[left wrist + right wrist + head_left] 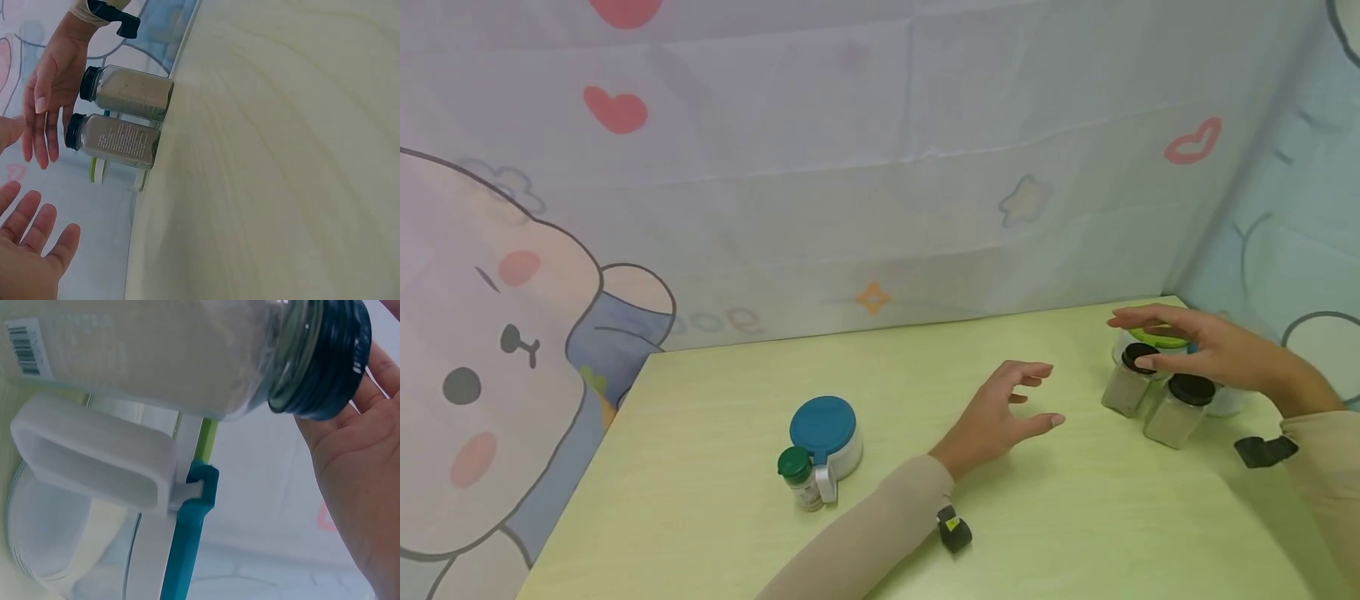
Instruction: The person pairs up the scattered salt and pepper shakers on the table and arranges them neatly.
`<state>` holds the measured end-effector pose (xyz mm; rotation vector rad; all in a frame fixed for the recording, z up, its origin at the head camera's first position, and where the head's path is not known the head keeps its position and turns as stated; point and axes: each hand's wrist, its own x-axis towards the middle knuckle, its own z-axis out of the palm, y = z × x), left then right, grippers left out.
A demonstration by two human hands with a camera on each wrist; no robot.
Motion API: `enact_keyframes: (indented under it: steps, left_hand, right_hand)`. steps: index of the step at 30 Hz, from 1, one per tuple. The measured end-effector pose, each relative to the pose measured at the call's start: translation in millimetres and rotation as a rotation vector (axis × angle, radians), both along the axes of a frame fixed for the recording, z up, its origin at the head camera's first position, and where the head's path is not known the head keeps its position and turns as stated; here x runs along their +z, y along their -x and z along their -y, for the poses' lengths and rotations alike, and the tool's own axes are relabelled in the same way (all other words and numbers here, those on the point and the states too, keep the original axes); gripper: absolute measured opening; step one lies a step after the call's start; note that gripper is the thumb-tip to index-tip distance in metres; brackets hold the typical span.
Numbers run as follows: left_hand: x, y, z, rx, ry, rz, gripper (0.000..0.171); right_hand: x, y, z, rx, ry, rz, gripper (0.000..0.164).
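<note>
My right hand point(1221, 346) is over a cluster of containers at the right, fingers extended and thumb apart. Its thumb overlaps the black lid of one square glass jar of pale powder point(1126, 390); whether they touch I cannot tell. Beside that jar stands a second black-lidded powder jar point(1176, 417). Behind them sit a green-lidded container point(1161, 339) and, in the right wrist view, a clear container with a teal lid point(184, 550) and white handle point(94, 450). My left hand point(992, 421) hovers over the middle of the table, fingers loosely spread, holding nothing.
Toward the left of the table point(700, 467) stand a white container with a blue lid point(823, 425) and a small green-capped shaker bottle point(805, 486), close together. A printed cloth point(820, 208) hangs along the back edge, and another point(1300, 225) at the right.
</note>
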<state>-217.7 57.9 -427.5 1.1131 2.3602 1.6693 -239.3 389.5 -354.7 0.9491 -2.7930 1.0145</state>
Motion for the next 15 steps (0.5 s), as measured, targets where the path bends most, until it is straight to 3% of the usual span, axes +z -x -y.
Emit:
enact_keyframes:
  steps: [15]
  left_hand:
    - [0.3,3.2,-9.4,-0.012,-0.001,-0.008,0.058]
  right_hand:
    - [0.6,-1.7,-10.2,-0.031,0.008,0.019,0.061]
